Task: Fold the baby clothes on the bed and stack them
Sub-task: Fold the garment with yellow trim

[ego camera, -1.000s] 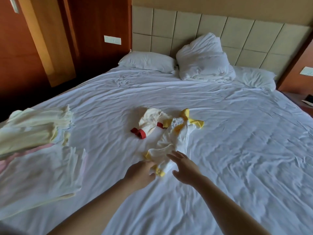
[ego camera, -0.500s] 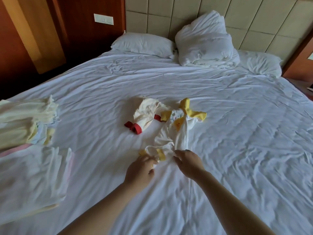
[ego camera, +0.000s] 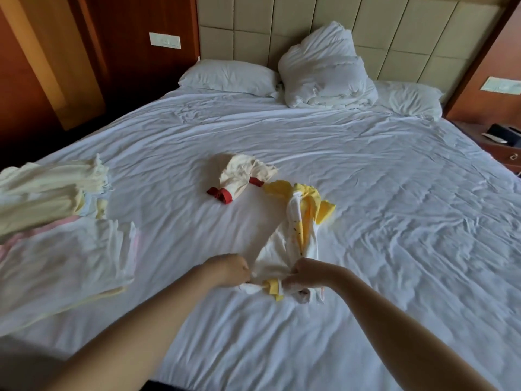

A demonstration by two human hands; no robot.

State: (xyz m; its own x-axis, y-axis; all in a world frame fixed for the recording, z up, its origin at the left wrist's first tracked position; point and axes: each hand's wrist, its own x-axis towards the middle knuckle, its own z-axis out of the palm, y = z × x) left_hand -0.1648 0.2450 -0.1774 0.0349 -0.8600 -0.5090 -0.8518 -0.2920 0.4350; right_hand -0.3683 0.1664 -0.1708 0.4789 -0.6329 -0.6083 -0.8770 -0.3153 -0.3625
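Note:
A white baby garment with yellow trim (ego camera: 296,235) lies stretched out lengthwise on the white bed sheet (ego camera: 394,221). My left hand (ego camera: 229,269) pinches its near edge on the left. My right hand (ego camera: 306,270) grips the same near edge on the right, with a yellow cuff bunched between the two hands. Beyond it a crumpled cream garment with red cuffs (ego camera: 239,179) lies loose. Folded cream and white clothes (ego camera: 50,193) sit stacked at the left, with a flat pile of white folded clothes (ego camera: 64,261) in front of them.
Three white pillows (ego camera: 321,66) lean at the padded headboard (ego camera: 394,32). A wooden nightstand (ego camera: 499,142) with a dark object stands at the right. Dark wooden wall panels (ego camera: 56,66) run along the left side of the bed.
Both hands have closed on the garment's near end and pulled it toward me, drawing it out long. The view has shifted slightly closer.

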